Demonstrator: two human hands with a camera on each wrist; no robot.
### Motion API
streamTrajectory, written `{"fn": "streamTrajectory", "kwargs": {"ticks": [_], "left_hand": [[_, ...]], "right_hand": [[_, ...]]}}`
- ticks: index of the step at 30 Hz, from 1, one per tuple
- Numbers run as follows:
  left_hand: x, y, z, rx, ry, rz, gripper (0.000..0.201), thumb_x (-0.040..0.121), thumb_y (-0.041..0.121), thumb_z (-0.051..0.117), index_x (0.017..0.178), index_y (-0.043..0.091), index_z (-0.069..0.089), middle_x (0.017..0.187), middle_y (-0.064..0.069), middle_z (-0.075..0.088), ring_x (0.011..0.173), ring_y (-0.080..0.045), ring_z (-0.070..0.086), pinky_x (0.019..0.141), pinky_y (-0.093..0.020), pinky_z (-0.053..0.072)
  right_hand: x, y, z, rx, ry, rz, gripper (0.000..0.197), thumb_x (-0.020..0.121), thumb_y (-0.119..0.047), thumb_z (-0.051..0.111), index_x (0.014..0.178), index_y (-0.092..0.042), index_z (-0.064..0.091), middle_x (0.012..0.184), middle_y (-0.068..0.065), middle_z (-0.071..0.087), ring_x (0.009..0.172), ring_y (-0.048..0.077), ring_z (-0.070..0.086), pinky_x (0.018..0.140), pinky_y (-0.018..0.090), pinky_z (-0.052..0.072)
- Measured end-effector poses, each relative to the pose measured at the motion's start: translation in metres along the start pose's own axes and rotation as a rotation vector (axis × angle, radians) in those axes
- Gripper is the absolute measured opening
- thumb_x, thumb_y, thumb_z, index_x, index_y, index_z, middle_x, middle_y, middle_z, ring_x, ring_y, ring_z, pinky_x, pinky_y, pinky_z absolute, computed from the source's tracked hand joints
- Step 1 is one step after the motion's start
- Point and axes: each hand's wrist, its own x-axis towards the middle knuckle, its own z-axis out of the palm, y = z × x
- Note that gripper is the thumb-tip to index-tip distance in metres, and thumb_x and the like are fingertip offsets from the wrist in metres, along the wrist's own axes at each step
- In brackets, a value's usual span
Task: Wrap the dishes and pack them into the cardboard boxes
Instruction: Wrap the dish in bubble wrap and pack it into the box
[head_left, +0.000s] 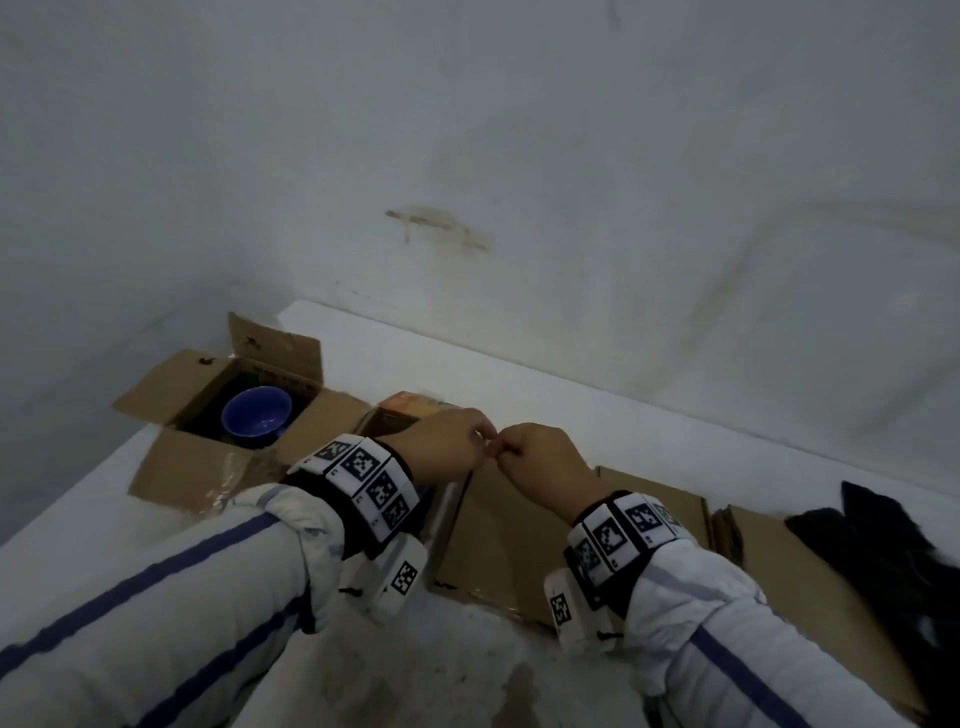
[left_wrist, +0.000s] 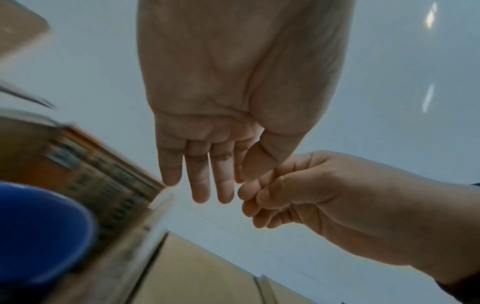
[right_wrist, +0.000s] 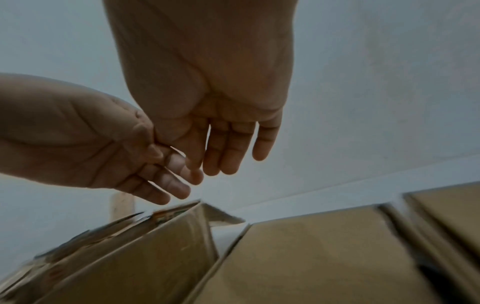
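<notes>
Blue bowl (head_left: 257, 415) in brown cardboard box (head_left: 171, 384), left of left hand (head_left: 441, 449). Wristbands (head_left: 363, 480) w/ black-white square codes. White sleeves (head_left: 156, 613), blue stripes. Black cloth (head_left: 893, 551) right of right hand (head_left: 545, 462).

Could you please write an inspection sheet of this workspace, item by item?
Surface: white floor, stained near the person.
Job's things: blue bowl unwrapped inside open cardboard box; flattened cardboard beside it.
Clutter: black cloth at right.
Hands: left hand and right hand meet thumb to thumb, fingers loosely extended; whether they pinch anything cannot be told.
Cables: nothing seen.
Surroundings: white wall with a brown mark.
</notes>
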Motion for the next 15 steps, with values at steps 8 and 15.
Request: {"fn": "streamTrajectory", "kwargs": {"ticks": [8,15], "left_hand": [[0.051,0.128,0.096,-0.132,-0.041,0.108,0.03,0.093,0.013,0.047,0.12,0.017,0.058,0.126,-0.003,0.058,0.115,-0.018,0.053,0.095,-0.028,0.043],[0.074,0.232,0.187,-0.257,-0.184,0.14,0.037,0.094,0.01,0.042,0.13,0.014,0.049,0.134,-0.007,0.052,0.12,-0.022,0.051,0.1,-0.035,0.044]], "right_hand": [[-0.087,0.123,-0.053,0.03,0.141,0.31,0.029,0.089,-0.011,0.048,0.107,-0.014,0.07,0.112,0.008,0.066,0.106,0.024,0.058,0.081,0.026,0.041],[-0.168,0.23,-0.087,-0.066,0.186,0.537,0.028,0.087,-0.013,0.05,0.111,-0.014,0.065,0.118,0.011,0.053,0.11,0.028,0.052,0.089,0.033,0.046]]}}
